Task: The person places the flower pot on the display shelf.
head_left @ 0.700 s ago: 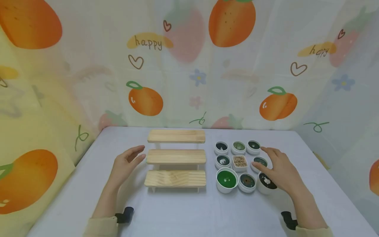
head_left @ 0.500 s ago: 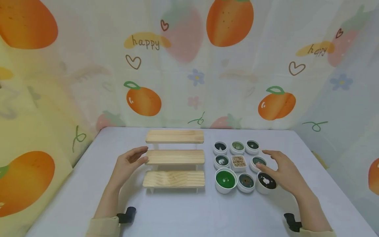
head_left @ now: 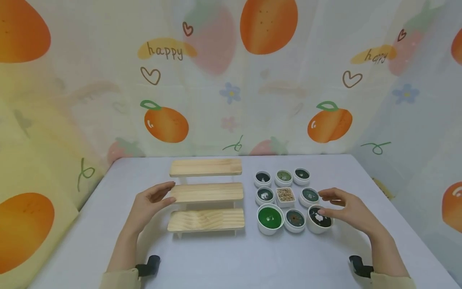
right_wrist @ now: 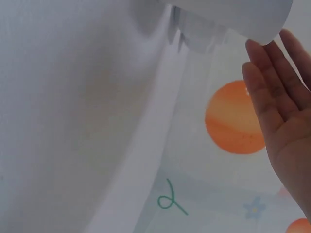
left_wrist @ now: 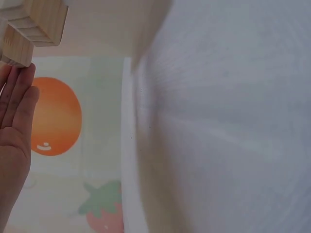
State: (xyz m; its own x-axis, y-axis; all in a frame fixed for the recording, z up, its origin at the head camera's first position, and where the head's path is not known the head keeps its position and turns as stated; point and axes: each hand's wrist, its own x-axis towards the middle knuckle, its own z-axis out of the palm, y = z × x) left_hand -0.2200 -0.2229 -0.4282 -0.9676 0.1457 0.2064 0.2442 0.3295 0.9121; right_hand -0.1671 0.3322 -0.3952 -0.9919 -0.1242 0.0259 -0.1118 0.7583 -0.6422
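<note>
In the head view, my left hand is at the left end of the middle wooden shelf of a three-tier stand. Its fingers are extended, and the left wrist view shows the fingertips beside the wooden shelf ends. My right hand is at the right side of a white cup with a black filling and a white patch. The thumb lies near the cup's rim, with the other fingers extended behind it. In the right wrist view straight fingers reach the white cup's wall; firm contact cannot be told.
Several other white pots stand in rows, including a larger green-filled cup, a grey-green pot and a square dish of beige bits. A white cloth covers the table. Behind hangs a fruit-print curtain.
My right hand has drawn back from over the pots to the right side of the black-filled cup. My left hand has come closer to the middle shelf's end. The head view has shifted slightly.
</note>
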